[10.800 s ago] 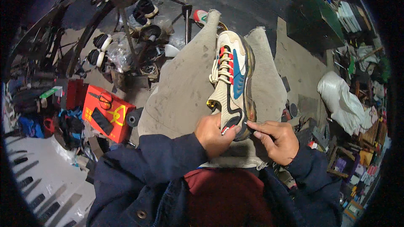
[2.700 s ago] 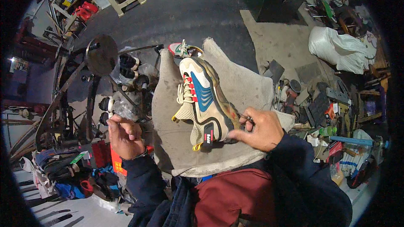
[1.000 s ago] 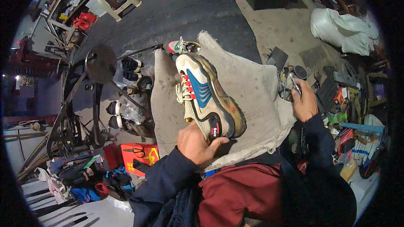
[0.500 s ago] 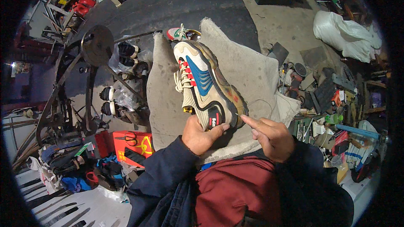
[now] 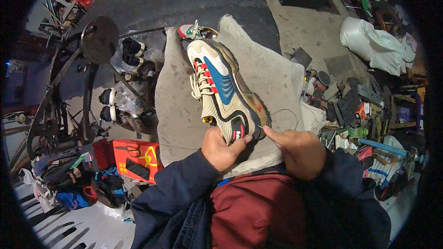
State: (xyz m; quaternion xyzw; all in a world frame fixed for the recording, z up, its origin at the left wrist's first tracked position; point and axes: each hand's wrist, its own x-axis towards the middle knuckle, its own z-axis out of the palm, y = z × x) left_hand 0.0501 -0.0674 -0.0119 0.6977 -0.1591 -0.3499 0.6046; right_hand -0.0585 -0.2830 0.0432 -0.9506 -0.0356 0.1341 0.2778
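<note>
A cream sneaker (image 5: pixel 215 71) with blue side panels, red lace loops and a brownish sole lies tilted on its side over the grey cloth on my lap, toe pointing away. My left hand (image 5: pixel 222 149) grips it by the heel, thumb pressed on the dark heel patch. At the heel end of the sole is my right hand (image 5: pixel 300 150), its index fingertip touching or nearly touching the edge. Its fingers are closed together; a tiny pale sliver shows at the fingertip, too small to name. A thin dark thread (image 5: pixel 287 109) loops over the cloth beside the heel.
Grey cloth (image 5: pixel 184 110) covers my lap. Another sneaker (image 5: pixel 189 31) sits beyond the toe. At left stand an iron machine with a wheel (image 5: pixel 99 40) and a red box (image 5: pixel 134 160) bearing scissors (image 5: pixel 128 149). Tools and scraps (image 5: pixel 344 97) crowd the right; a white sack (image 5: pixel 369 46) lies behind.
My right hand has turned, its curled fingers now tucked out of sight, while the index fingertip stays by the heel. My left hand keeps its hold. The whole view has shifted slightly.
</note>
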